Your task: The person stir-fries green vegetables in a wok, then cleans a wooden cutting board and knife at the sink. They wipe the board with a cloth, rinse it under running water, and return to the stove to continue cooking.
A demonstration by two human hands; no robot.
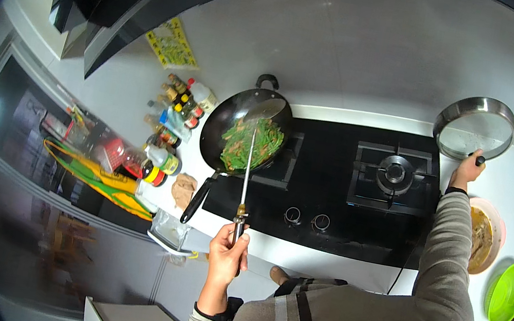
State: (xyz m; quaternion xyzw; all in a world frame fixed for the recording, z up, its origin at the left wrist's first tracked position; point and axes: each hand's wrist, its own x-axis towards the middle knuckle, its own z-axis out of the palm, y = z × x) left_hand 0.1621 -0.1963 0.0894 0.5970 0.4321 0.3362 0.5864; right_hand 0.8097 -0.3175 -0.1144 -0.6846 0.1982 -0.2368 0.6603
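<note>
My left hand [228, 248] grips the dark handle of a metal cooking spatula [248, 169]. Its broad blade reaches over a black wok [215, 127] on the left burner. Inside the wok lie chopped green vegetables [259, 148] mixed with small brownish pieces. At the right, my right hand [469, 169] holds the black knob of a glass pot lid [478, 130] with a wide steel rim. The lid is tilted up on edge at the back right; whether it touches the counter I cannot tell.
The right burner [394, 171] of the black gas hob [320, 182] carries no pan. Bottles of seasoning [189, 107] crowd the counter left of the wok. A pink bowl of brownish food [500, 237] stands beside my right forearm, near a green plastic basket [506, 295]. The wok's handle [197, 200] points towards me.
</note>
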